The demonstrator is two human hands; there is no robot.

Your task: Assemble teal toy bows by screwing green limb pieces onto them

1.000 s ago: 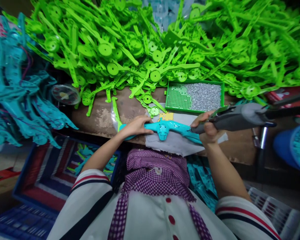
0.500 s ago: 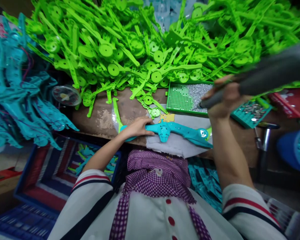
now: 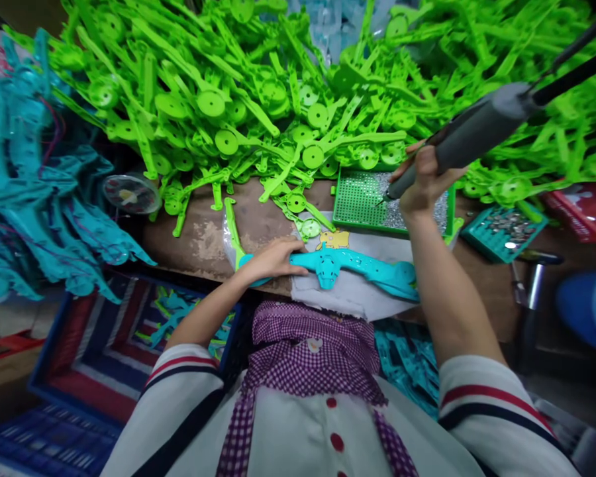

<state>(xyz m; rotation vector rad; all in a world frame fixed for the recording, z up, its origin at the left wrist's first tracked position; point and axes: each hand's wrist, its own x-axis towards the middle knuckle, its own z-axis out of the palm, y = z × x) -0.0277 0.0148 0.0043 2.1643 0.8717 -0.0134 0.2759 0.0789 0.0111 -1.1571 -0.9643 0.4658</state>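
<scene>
Near mid-frame, the turquoise part (image 3: 355, 262) is lying on a pale cloth (image 3: 350, 306), its long axis running left to right, dipping rightward, its stubby middle pointing toward the bottom edge. The left hand (image 3: 273, 258) is holding its left portion in a closed grip. Beyond, right of centre, the right hand (image 3: 422, 189) is gripping, fingers wrapped, a grey screwdriver (image 3: 481, 129) that is pointing down-left over a green tray (image 3: 360, 195).

The person wears a whitish shirt (image 3: 288, 434) with round red buttons (image 3: 336, 442) and short sleeves (image 3: 477, 372) ringed by red and navy stripes (image 3: 496, 391); a dark band (image 3: 179, 434) slants down its left side. The purple-and-white checked apron (image 3: 308, 371) has matching straps (image 3: 237, 424) and a small pale motif (image 3: 314, 345).
</scene>
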